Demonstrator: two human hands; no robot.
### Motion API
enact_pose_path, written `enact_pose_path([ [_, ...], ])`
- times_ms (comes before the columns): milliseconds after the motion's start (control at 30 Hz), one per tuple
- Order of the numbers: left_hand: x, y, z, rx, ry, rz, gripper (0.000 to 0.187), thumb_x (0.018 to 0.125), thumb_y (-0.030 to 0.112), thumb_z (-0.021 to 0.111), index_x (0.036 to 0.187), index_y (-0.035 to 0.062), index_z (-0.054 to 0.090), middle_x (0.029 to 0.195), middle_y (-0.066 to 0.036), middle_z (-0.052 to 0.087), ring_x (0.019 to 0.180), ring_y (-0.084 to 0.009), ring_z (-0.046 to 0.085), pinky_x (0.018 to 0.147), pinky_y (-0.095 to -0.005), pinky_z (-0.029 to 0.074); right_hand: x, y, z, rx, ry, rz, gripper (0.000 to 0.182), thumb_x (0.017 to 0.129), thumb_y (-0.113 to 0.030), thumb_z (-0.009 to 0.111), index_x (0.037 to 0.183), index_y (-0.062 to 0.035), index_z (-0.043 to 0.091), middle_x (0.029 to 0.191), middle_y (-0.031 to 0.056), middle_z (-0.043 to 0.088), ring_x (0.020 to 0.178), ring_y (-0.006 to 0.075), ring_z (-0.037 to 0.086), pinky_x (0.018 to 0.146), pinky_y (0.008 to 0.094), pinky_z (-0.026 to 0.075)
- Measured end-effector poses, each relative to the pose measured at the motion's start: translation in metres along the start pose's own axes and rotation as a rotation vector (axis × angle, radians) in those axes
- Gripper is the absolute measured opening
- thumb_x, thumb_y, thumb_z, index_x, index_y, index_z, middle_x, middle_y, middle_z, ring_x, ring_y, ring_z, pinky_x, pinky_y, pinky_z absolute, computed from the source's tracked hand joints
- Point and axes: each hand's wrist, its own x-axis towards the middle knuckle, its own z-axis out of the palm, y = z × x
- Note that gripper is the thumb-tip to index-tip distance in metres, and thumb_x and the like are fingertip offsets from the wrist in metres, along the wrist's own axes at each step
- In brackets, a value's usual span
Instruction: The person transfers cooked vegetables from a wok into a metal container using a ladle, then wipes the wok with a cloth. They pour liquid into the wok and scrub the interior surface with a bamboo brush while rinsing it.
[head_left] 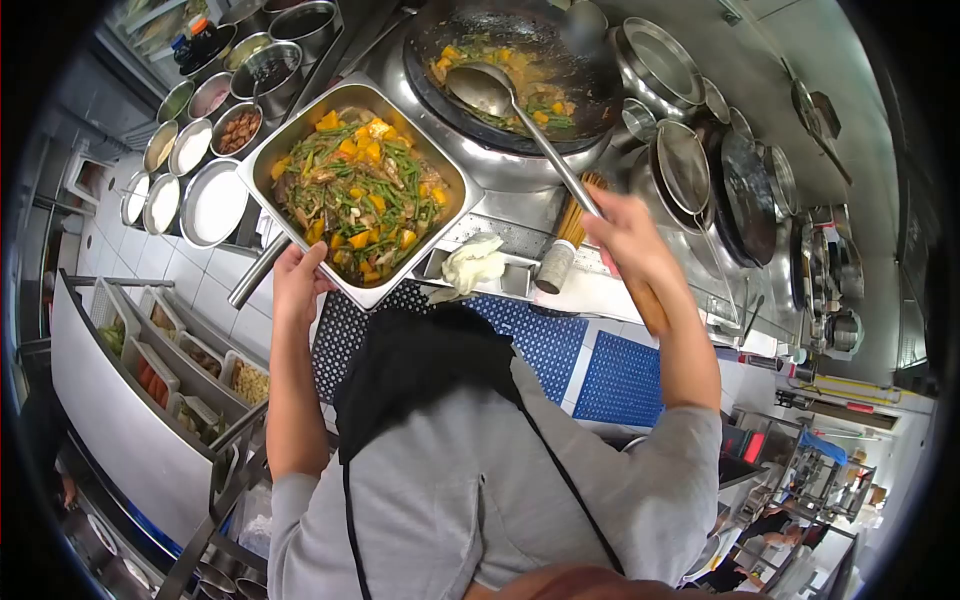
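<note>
My left hand (pixel 297 280) grips the lower left rim of a square stainless steel food pan (pixel 424 248). The pan is full of cooked green beans and orange pumpkin-like chunks (pixel 362 190). My right hand (pixel 630 238) is closed around the handle of a long metal ladle (pixel 550 155), its wooden end showing below the fist. The ladle's bowl rests over a dark wok (pixel 592 75), which holds some of the same food (pixel 545 108) and sauce. A metal tube-shaped handle (pixel 258 272) sticks out below the pan's left side; what it belongs to is hidden.
A crumpled white cloth (pixel 472 263) and a bamboo wok brush (pixel 568 235) lie on the stove's front edge. Bowls of seasonings (pixel 213 203) stand at left. Strainers (pixel 684 168) and pots crowd the right. Containers of vegetables (pixel 155 385) sit in a counter at lower left.
</note>
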Motion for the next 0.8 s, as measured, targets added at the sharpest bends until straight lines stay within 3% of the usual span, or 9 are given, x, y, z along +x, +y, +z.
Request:
enact_pose_path([
  [33,0.0,0.0,0.001,0.004,-0.004,0.002,0.014,0.095,0.014,0.062,0.094,0.0009,0.06,0.074,-0.007,0.066,0.053,-0.0115,0.062,0.046,-0.0258,0.055,0.028,0.023,-0.003,-0.167,0.018,-0.096,0.054,0.092,-0.01,0.06,0.143,0.0003,0.047,0.066,0.003,0.054,0.043,0.0106,0.05,0.036,0.0271,0.039],
  [100,0.001,0.0,-0.001,0.011,-0.009,0.006,0.014,0.096,0.014,0.062,0.095,0.0003,0.059,0.074,-0.008,0.066,0.053,-0.0118,0.062,0.045,-0.026,0.055,0.056,0.013,0.004,-0.203,0.167,0.016,0.052,0.091,-0.012,0.061,0.14,0.0016,0.05,0.064,0.0023,0.055,0.044,0.0112,0.051,0.038,0.0287,0.041],
  [200,-0.002,0.002,-0.001,0.015,-0.015,0.011,0.015,0.096,0.014,0.06,0.099,-0.0011,0.06,0.078,-0.009,0.068,0.056,-0.0134,0.065,0.048,-0.0282,0.058,0.089,0.023,-0.005,-0.043,0.312,-0.005,0.05,0.09,-0.014,0.062,0.137,0.0008,0.053,0.064,0.0056,0.057,0.045,0.0126,0.055,0.041,0.0308,0.044],
  [300,-0.002,0.0,-0.002,0.021,-0.029,0.009,0.017,0.096,0.013,0.06,0.103,-0.0023,0.06,0.083,-0.011,0.069,0.06,-0.015,0.068,0.052,-0.0299,0.06,0.12,0.002,-0.019,-0.362,0.361,-0.08,0.044,0.089,-0.014,0.063,0.131,-0.0019,0.057,0.068,0.0133,0.062,0.046,0.0199,0.06,0.048,0.0353,0.05],
  [400,-0.002,0.001,-0.001,0.018,-0.023,0.009,0.018,0.097,0.013,0.059,0.105,-0.0024,0.06,0.087,-0.013,0.071,0.062,-0.0161,0.069,0.052,-0.0299,0.061,0.175,0.015,-0.024,-0.587,0.42,-0.229,0.025,0.087,-0.014,0.062,0.106,0.0025,0.06,0.081,0.0265,0.067,0.076,0.044,0.068,0.069,0.0489,0.055],
  [533,-0.003,0.003,0.002,0.019,-0.024,0.006,0.018,0.097,0.014,0.058,0.106,-0.0013,0.06,0.088,-0.012,0.071,0.064,-0.0162,0.069,0.054,-0.0305,0.061,0.169,0.021,-0.023,-0.876,0.288,-0.214,0.041,0.089,-0.013,0.059,0.127,-0.0015,0.05,0.093,0.0282,0.068,0.093,0.045,0.066,0.082,0.0535,0.053],
  [667,0.0,0.004,0.001,0.035,-0.025,-0.009,0.017,0.098,0.014,0.058,0.106,-0.0008,0.06,0.087,-0.012,0.071,0.063,-0.0158,0.069,0.054,-0.0303,0.061,0.096,0.048,-0.05,-1.014,0.161,-0.129,0.057,0.09,-0.012,0.059,0.144,-0.0047,0.04,0.087,0.0296,0.067,0.086,0.0469,0.066,0.078,0.0545,0.053],
  [767,0.0,0.0,-0.003,0.047,-0.014,-0.013,0.017,0.098,0.014,0.057,0.106,0.0,0.061,0.086,-0.01,0.071,0.062,-0.0148,0.069,0.054,-0.0291,0.061,0.081,0.069,-0.062,-0.879,0.252,-0.13,0.066,0.089,-0.014,0.061,0.149,-0.0048,0.035,0.086,0.0299,0.067,0.085,0.0473,0.066,0.078,0.0542,0.053],
  [800,0.001,-0.003,-0.005,0.047,-0.011,0.003,0.016,0.098,0.015,0.058,0.106,0.0008,0.061,0.085,-0.009,0.071,0.062,-0.014,0.069,0.054,-0.0284,0.06,0.092,0.074,-0.063,-0.828,0.323,-0.152,0.057,0.088,-0.017,0.063,0.14,-0.0017,0.044,0.088,0.0298,0.067,0.089,0.048,0.065,0.08,0.054,0.052],
])
